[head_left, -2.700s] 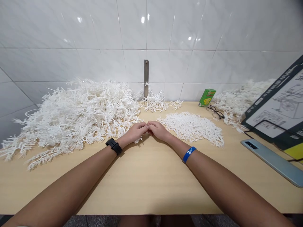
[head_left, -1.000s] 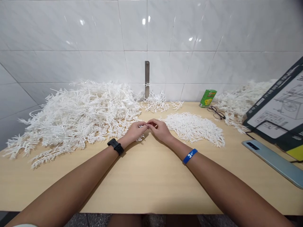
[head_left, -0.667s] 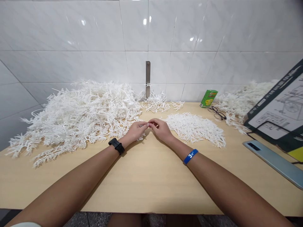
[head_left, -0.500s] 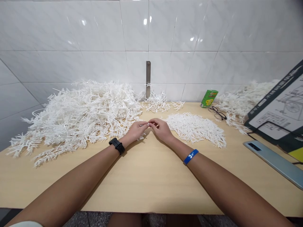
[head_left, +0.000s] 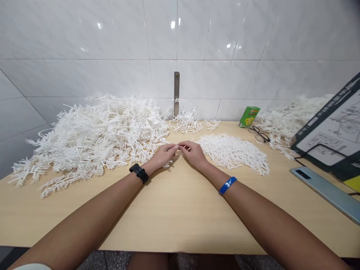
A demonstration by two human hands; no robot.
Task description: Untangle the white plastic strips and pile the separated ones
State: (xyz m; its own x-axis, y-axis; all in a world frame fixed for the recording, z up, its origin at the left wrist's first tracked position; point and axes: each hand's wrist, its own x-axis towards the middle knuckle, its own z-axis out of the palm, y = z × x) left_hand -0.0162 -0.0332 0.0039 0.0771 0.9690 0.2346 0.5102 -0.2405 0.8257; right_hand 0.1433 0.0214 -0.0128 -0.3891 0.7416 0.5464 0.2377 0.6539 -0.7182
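A thin white strand (head_left: pixel 177 147), too small to see clearly, lies crosswise between the hands, its long axis running left to right. The left hand (head_left: pixel 164 155) and right hand (head_left: pixel 192 153) pinch it with nearly closed fingers over the table (head_left: pixel 180 225).

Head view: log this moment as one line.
left hand: fingertips at right hand's, held item unclear | right hand: same | beside: heap of white shredded strands, flat white strand patch on pale wood table

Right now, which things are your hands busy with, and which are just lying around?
Busy with: left hand, right hand, tiny white strand, big white pile, flat white patch.

Just lying around: glasses, green box, phone, picture board.
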